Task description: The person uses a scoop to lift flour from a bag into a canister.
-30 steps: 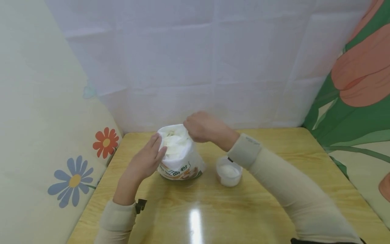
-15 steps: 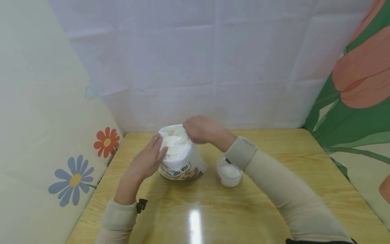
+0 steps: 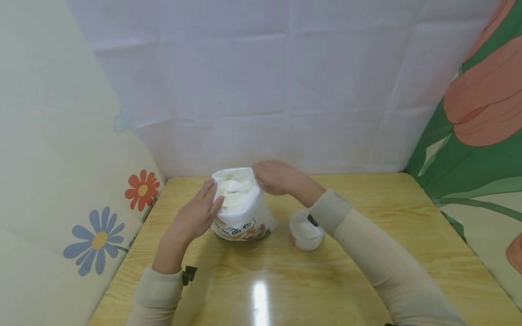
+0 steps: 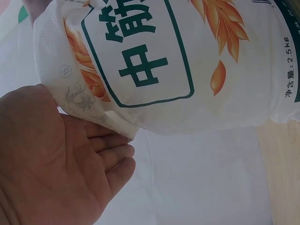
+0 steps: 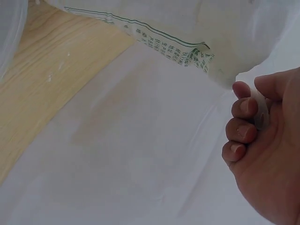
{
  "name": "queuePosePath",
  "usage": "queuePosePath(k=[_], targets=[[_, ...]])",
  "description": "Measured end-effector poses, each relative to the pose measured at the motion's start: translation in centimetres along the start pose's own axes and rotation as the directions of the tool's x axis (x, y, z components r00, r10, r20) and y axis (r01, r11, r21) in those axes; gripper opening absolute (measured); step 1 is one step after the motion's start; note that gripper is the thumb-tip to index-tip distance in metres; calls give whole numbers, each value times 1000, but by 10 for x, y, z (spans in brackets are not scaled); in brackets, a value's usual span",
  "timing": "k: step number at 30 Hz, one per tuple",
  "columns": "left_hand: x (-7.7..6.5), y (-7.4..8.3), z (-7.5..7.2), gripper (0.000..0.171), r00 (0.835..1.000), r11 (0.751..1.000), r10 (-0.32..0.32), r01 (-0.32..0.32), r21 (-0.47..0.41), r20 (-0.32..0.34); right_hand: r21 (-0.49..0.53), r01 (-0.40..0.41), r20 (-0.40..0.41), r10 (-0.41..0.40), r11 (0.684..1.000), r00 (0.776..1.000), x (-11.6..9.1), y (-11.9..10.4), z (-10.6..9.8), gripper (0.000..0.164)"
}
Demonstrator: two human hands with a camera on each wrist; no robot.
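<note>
A yellowish wooden table spreads under the left hand and right hand, glossy enough that a bright reflection lies between the sleeves, nearer the body than either hand. Beyond the hands hangs a white sheet with fold creases; out past the left hand, the left wall carries a red flower and a blue flower, and well to the right of the right hand is a large pink tulip. The flour bag stands on the table between the two hands, long axis roughly upright, mouth gaping upward and printed front turned back toward the person. The left hand holds its rim on the left, thumb over the edge and fingers lightly bent along the side. The right hand is closed more tightly at the opposite side of the rim, fingers curled in on a pale edge that looks like the bag's own, though mostly hidden. Nearer the body than the right hand, partly covered by the right cuff, sits a translucent tub with something white inside
</note>
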State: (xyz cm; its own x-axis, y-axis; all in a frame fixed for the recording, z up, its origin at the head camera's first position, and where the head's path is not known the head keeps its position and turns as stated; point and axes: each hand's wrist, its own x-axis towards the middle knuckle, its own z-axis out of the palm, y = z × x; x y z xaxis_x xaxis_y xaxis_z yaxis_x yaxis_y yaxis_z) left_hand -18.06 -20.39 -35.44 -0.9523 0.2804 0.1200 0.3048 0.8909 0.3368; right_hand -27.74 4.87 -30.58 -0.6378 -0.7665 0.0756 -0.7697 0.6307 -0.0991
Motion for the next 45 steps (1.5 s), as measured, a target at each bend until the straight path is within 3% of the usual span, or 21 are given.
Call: queuePosePath(k=[7, 21, 45], targets=[[-1, 0, 0, 68, 1000, 1000, -4, 4, 1, 2, 65, 29, -69, -24, 997, 997, -7, 6, 5, 19], [-1, -1, 1, 70, 1000, 1000, -21, 21, -17, 14, 194, -20, -111, 42, 981, 993, -23, 11, 0, 25], [3, -3, -1, 70, 1000, 1000, -15, 16, -20, 20, 219, -31, -204, 77, 975, 976, -65, 15, -15, 21]])
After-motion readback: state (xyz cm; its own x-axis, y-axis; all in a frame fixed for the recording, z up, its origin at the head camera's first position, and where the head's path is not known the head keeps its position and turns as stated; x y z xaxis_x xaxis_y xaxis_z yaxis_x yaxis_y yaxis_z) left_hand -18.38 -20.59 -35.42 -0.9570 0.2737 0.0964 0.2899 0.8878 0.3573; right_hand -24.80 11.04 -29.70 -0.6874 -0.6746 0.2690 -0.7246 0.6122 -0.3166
